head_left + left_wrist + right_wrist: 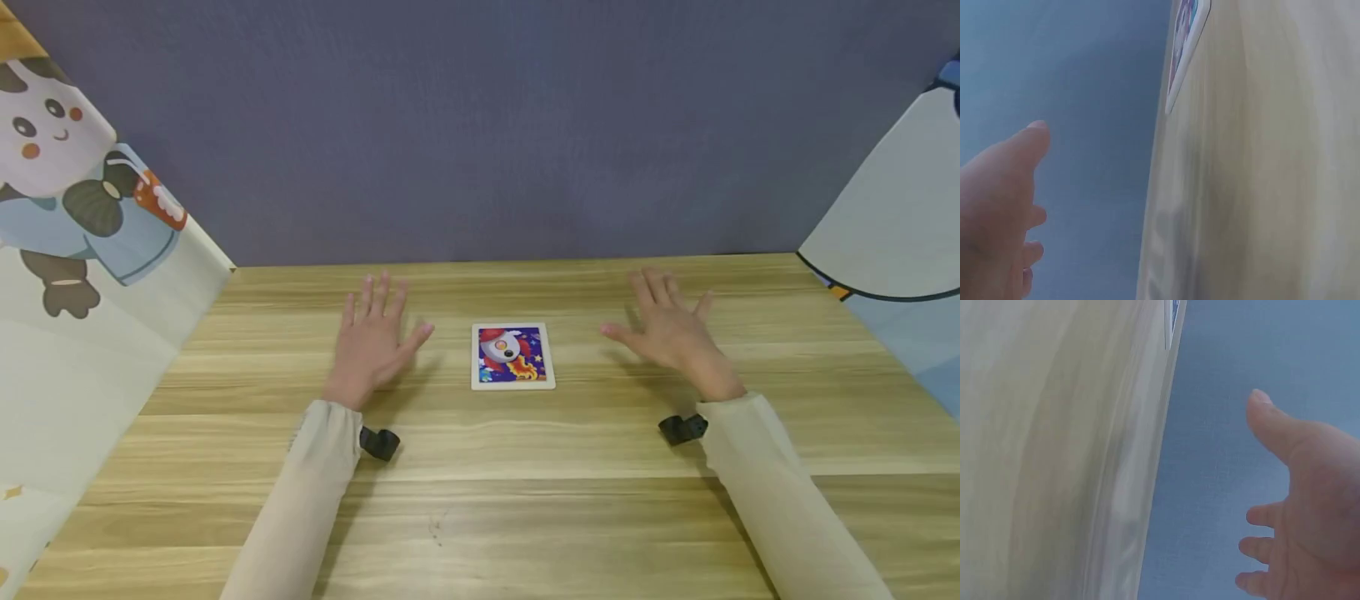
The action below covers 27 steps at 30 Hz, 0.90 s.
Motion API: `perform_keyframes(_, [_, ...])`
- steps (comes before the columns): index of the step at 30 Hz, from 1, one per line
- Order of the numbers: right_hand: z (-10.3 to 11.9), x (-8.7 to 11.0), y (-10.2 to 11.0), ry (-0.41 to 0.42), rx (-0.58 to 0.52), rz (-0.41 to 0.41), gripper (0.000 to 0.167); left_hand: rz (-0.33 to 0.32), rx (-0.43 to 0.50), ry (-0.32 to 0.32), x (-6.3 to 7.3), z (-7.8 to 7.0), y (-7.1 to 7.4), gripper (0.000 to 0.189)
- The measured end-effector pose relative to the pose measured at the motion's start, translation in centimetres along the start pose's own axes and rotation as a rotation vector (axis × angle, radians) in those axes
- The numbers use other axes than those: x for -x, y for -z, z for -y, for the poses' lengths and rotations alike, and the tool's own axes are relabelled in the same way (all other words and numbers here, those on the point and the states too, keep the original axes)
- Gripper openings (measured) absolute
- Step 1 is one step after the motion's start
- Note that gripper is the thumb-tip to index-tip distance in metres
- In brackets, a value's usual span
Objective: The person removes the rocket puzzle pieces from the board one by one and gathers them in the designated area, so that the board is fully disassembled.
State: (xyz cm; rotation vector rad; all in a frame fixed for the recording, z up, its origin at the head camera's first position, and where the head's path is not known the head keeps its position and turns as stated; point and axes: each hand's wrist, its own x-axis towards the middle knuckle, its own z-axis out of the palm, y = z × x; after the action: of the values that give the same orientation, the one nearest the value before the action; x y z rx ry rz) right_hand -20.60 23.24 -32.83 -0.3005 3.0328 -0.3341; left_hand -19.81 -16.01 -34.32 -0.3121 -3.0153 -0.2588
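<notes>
A square picture puzzle with a white border (513,387) lies flat on the wooden table, showing a rocket with flames on a purple starry ground. To its left my left hand (369,350) hovers palm down, fingers spread and thumb pointing toward it. On the other side my right hand (670,333) is held the same way, its thumb pointing inward. Both hands are apart from the puzzle and hold nothing. In the left wrist view the puzzle's edge (1186,56) shows at the top; only a sliver of its corner (1169,325) appears in the right wrist view.
The wooden table (525,500) ends at a dark blue-grey fabric panel (495,133) behind. Cartoon-printed sheets hang at the left (135,333) and right (892,192). Each wrist carries a small black camera, one at the left cuff (380,443), one at the right (682,429).
</notes>
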Motion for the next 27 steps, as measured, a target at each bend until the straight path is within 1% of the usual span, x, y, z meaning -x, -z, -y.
perform_keyframes(6, [0.4, -0.1, -0.5, 0.024, -0.055, 0.021, 0.099, 0.041, 0.068, -0.029, -0.1, -0.9, -1.2, 0.08])
perform_keyframes(12, [0.7, -0.3, -1.2, 0.064, -0.16, 0.047, 0.101, 0.093, 0.136, -0.075, 0.1, -2.3, -2.3, 0.081])
perform_keyframes(16, [0.8, -0.4, -1.6, 0.081, -0.2, 0.06, 0.098, 0.116, 0.194, -0.098, 0.2, -3.1, -2.8, 0.081])
perform_keyframes(18, [0.9, -0.5, -1.7, 0.085, -0.215, 0.063, 0.097, 0.128, 0.207, -0.108, 0.3, -3.4, -3.0, 0.081])
perform_keyframes(23, [1.3, -0.6, -2.1, 0.109, -0.277, 0.054, 0.093, 0.172, 0.243, -0.134, 0.5, -4.2, -3.6, 0.082])
perform_keyframes(27, [1.5, -0.6, -2.2, 0.147, -0.331, 0.025, 0.088, 0.169, 0.298, -0.145, 0.6, -4.8, -4.1, 0.081])
